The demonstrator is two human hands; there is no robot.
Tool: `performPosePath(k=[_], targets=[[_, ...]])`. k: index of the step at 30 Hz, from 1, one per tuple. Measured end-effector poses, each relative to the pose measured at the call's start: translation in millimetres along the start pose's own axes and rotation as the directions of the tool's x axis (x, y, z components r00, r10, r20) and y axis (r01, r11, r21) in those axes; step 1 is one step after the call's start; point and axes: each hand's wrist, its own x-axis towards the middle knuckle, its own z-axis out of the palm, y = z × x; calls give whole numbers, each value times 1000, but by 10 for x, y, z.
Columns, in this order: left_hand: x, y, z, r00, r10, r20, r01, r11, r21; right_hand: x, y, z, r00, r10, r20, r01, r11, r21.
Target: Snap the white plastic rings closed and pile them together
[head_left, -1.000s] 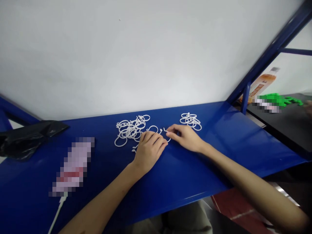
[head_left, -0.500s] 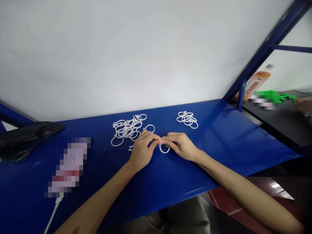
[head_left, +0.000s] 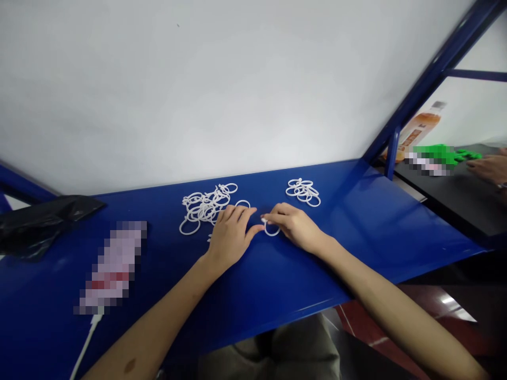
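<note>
On the blue shelf (head_left: 356, 232) my right hand (head_left: 295, 227) pinches a small white ring (head_left: 271, 229) between thumb and fingertips, just above the surface. My left hand (head_left: 229, 236) rests beside it with fingers spread, its fingertips at the edge of a tangled pile of white rings (head_left: 204, 207) on the left. A smaller heap of white rings (head_left: 303, 192) lies behind my right hand.
A black plastic bag (head_left: 39, 219) lies at the far left. A blurred flat object (head_left: 113, 266) with a white cable (head_left: 85, 343) sits front left. To the right, a black table (head_left: 455, 195) holds green pieces (head_left: 451, 154), a bottle (head_left: 415, 132) and another person's hand (head_left: 489, 167).
Both hands closed a ring between them half a second ago. Now my left hand has let go and opened, while my right hand keeps the ring.
</note>
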Motion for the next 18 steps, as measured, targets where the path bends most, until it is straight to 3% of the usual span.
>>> performPosePath(k=[3, 7, 12, 18], targets=[[9, -69, 27, 999, -22, 28, 17, 985, 170, -19, 194, -46, 982, 157, -101, -167, 981, -99], [-14, -139, 44, 999, -31, 37, 23, 980, 197, -75, 450, -193, 908, 325, -266, -387, 892, -232], [-19, -123, 36, 999, 8, 51, -17, 984, 180, -126, 663, -325, 861, 368, -350, -474, 832, -289], [-15, -96, 32, 998, 17, 53, -28, 976, 214, -143, 750, -304, 845, 411, -340, -513, 802, -305]])
